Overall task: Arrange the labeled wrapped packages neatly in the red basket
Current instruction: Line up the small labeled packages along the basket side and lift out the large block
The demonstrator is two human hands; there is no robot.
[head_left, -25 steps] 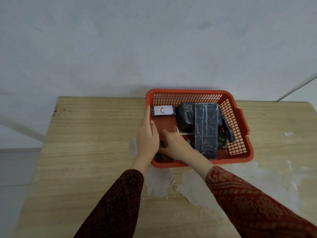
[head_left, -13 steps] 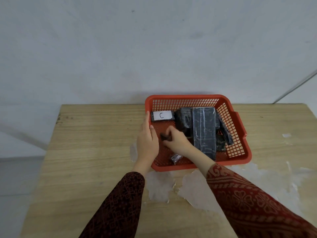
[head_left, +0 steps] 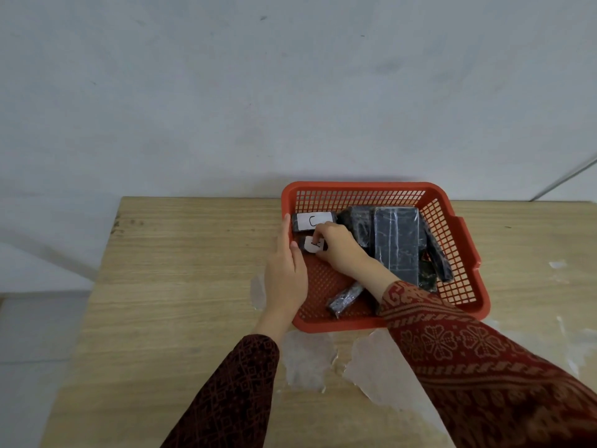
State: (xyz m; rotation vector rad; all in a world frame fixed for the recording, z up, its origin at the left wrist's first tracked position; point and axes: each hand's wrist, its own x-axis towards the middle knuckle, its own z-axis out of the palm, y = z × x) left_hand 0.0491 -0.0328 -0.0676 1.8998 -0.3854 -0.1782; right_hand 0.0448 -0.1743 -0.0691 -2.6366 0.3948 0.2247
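Observation:
A red mesh basket [head_left: 355,191] stands on the wooden table. Inside, a small black package with a white label marked C [head_left: 311,220] lies at the far left. My right hand [head_left: 339,248] is shut on another small labeled package [head_left: 311,245], just in front of the C package. My left hand [head_left: 286,273] rests flat against the basket's left rim, fingers together, holding nothing. A large black wrapped package [head_left: 396,245] lies lengthwise in the middle, with other dark packages beside and under it. A small dark package [head_left: 345,298] lies loose near the front.
The wooden table [head_left: 181,270] has peeled white patches [head_left: 310,360] in front of the basket. A plain grey wall rises right behind the table. The table's left edge drops off to the floor.
My right hand has lifted a small package from the basket's front and carried it to the far left, beside the C package, its white label now showing. My left hand has stayed on the rim.

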